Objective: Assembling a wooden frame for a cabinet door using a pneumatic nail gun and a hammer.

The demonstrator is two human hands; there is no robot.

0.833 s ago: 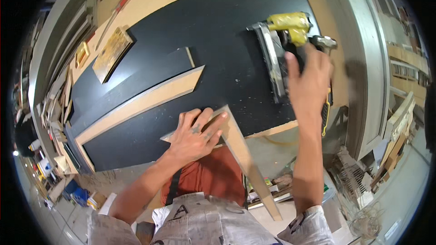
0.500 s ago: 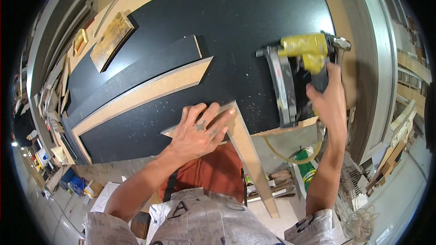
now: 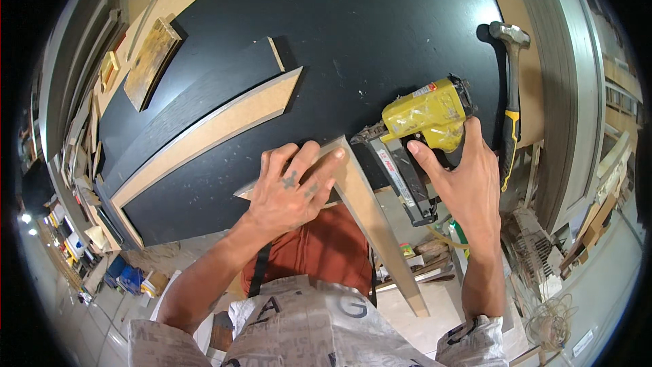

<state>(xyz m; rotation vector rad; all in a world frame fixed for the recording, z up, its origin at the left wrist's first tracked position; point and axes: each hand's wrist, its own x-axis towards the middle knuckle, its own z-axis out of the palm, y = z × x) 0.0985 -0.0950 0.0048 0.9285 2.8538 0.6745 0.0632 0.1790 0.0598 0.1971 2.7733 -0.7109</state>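
My left hand [image 3: 288, 183] presses on the mitred corner where two flat wooden strips meet, its fingers closed over the strip that runs left. The other strip [image 3: 380, 234] slants from that corner toward me, past the bench edge. My right hand [image 3: 468, 180] is round the handle of a yellow nail gun [image 3: 424, 114], thumb on the near side and index finger up behind the body. The handle is mostly hidden by the hand. The gun's nose points left, right beside the corner; whether it touches the wood I cannot tell.
A black panel [image 3: 326, 34] covers the bench. A hammer [image 3: 513, 81] lies at its right edge. On the left are a pale mitred frame piece [image 3: 210, 136], a dark board [image 3: 204, 102] and a stained wood block [image 3: 153, 61]. A grey panel stands at right.
The nail gun has moved left and toward me in my right hand, its nose now beside the wooden corner. The hammer shows fully. My left hand stays on the corner.
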